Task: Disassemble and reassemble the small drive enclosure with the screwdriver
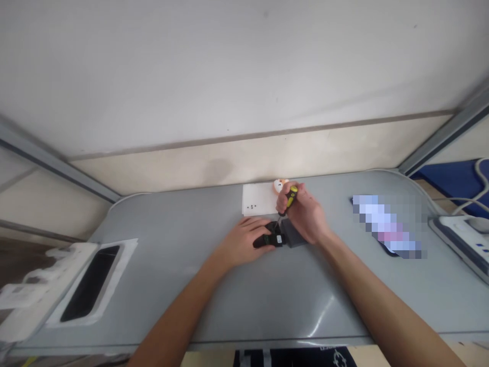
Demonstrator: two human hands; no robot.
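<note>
My right hand point(305, 211) is closed round the yellow and black handle of a screwdriver point(291, 198), whose thin shaft points down and left. The shaft's tip meets a small black device point(273, 238) on the grey table. My left hand point(246, 242) holds this device from its left side, fingers above it and thumb along its near edge. A flat dark grey block point(293, 234) lies just right of the device, partly under my right hand.
White paper point(257, 199) with several tiny dark dots lies behind my hands, beside an orange-white figure point(280, 184). A black phone point(91, 283) and power strip point(40, 298) are left; a blurred-out phone point(385, 227) and another strip point(458, 239) are right.
</note>
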